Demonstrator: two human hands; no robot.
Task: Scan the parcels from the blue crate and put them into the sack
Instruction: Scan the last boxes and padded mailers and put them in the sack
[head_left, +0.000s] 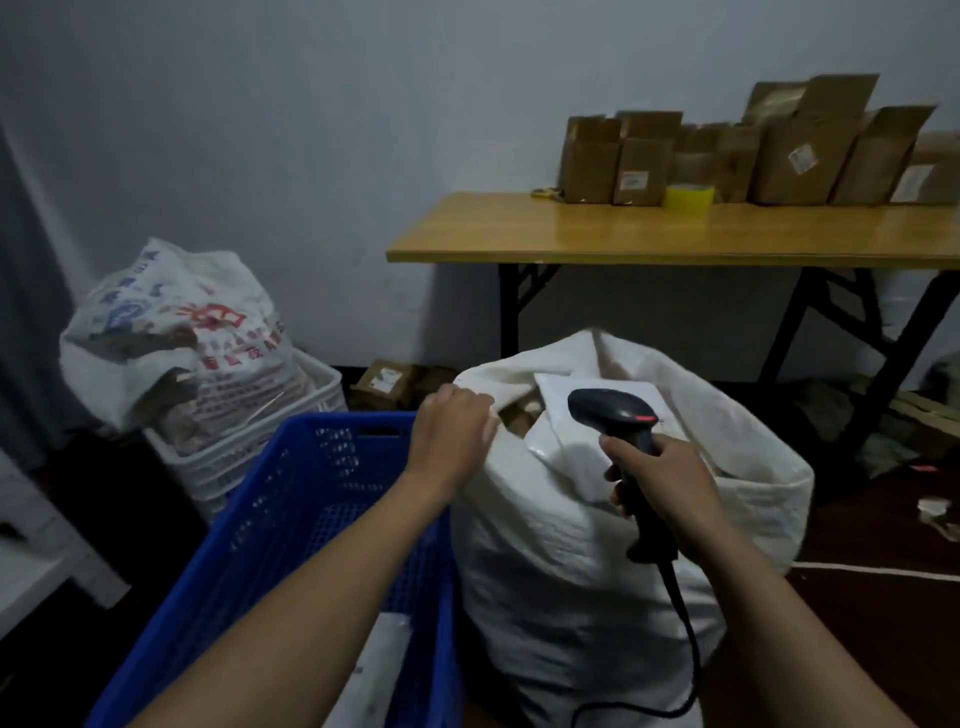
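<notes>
A person stands over a blue crate (291, 514) at near left, where one pale parcel (382, 660) lies flat on the bottom, partly hidden by the left forearm. Just right of the crate, touching it, stands a full white sack (561, 582) with its mouth open. The left hand (452, 431) reaches across the crate's far corner and grips the sack's left rim, fingers curled over the cloth. The right hand (660, 478) is wrapped round the handle of a black scanner (613, 410), whose head hangs over the sack's mouth (a red mark shows on its top). Its black cable (685, 639) trails down the front of the sack. Under the scanner head a flat white parcel (553, 405) rests on top of the sack's load, with brown packages (519, 418) just left of it.

Farther left, a printed bag (176, 332) sits stuffed in a white crate (249, 457). Small cardboard boxes (387, 384) lie on the floor by the wall. At far right a wooden folding table (597, 234) carries a row of brown cartons (800, 150) against the wall, with a yellow tape roll (688, 197) in front of them.
</notes>
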